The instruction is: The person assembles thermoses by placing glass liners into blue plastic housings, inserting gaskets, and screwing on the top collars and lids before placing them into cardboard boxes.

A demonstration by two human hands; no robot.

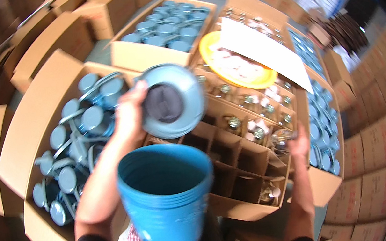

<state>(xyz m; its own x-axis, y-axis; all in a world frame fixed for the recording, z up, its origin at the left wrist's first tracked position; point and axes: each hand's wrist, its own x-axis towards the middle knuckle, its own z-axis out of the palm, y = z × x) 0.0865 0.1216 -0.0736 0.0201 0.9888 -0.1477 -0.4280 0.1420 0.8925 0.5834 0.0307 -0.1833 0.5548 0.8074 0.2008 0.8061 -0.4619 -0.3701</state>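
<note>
My left hand is closed on the rim of a round blue lid with a dark recessed centre, held tilted above a blue bucket. That bucket stands upright in front of my lap, its mouth open and its inside dark. To the right, my right hand has its fingers at a clear glass jar, at the right side of a divided carton. Blur softens the fingertips there, but they appear to grip the jar. Several other glass pieces sit in the carton's cells.
A yellow basin of small pale pieces and a white sheet lie over the divided carton's far part. Open cartons of blue handled parts stand left, behind and right. Stacked cartons line the right.
</note>
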